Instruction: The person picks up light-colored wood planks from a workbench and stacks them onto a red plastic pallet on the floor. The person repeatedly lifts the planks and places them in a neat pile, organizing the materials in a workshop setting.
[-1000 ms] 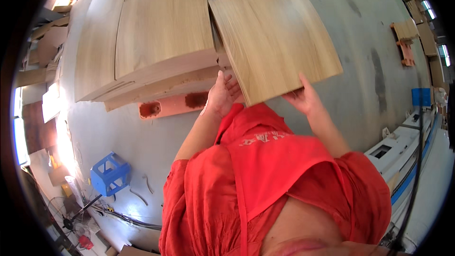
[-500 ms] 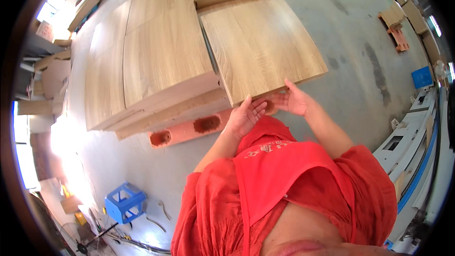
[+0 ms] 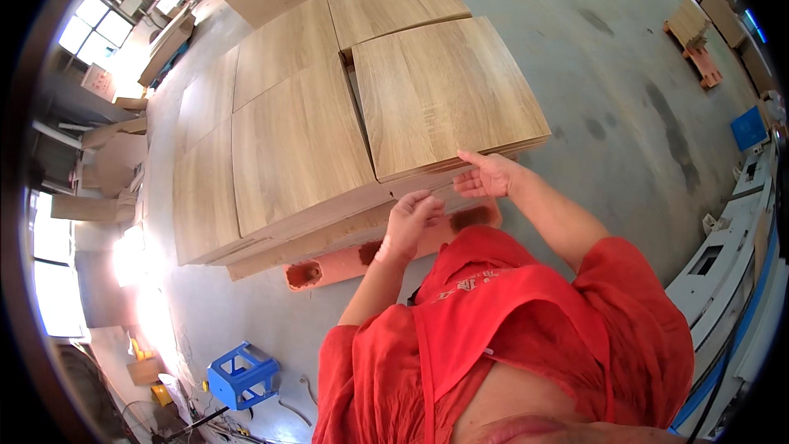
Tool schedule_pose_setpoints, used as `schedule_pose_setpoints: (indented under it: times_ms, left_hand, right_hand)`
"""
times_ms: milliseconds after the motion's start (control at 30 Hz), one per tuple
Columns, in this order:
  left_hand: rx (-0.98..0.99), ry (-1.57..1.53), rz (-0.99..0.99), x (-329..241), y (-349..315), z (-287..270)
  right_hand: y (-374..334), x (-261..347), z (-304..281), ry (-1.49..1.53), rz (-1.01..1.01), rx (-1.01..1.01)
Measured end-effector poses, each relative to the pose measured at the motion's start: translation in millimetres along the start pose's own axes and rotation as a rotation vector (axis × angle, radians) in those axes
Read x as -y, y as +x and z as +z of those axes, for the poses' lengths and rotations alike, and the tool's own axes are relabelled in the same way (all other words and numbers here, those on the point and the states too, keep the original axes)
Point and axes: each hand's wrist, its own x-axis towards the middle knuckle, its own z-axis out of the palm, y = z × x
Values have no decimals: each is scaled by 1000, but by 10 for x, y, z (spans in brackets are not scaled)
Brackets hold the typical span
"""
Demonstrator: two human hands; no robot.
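A wood-grain panel [image 3: 448, 90] lies on the near right pile of a broad stack of similar panels [image 3: 300, 148]. At its front edge is my right hand [image 3: 496, 176], its thumb at the top edge and its fingers stretched out by the pile's side. It does not grip the panel. My left hand [image 3: 411, 220] hangs in front of the stack, apart from the panel, fingers curled in and nothing seen in them. Narrow dark gaps separate the right pile from its neighbours.
Under the stack is an orange-red pallet [image 3: 349, 270] with hollow openings. A blue plastic stool [image 3: 242, 374] stands on the floor at lower left. White machinery [image 3: 707, 255] runs along the right side. Another pallet [image 3: 699, 62] with boards is at far right.
The near right panel has come down flush onto its pile. My left hand has left its front edge and curled its fingers; my right hand has shifted slightly left. The view has tilted.
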Motion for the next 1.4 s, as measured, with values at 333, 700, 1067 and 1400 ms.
schedule_pose_setpoints:
  times_ms: [333,700,1067,1400]
  left_hand:
    - [-271,1538,794,-601,346,61]
    - [-487,1702,679,-365,638,251]
    - [-540,1681,651,-342,629,258]
    - [-253,1491,820,-372,436,-136]
  right_hand:
    - [-563,868,-698,-738,-791,-393]
    - [252,1595,-1085,-278,-418,-78]
    - [496,1673,-1095,-444,-472,-122]
    - [33,473,-1106,-1774,-1095,-954]
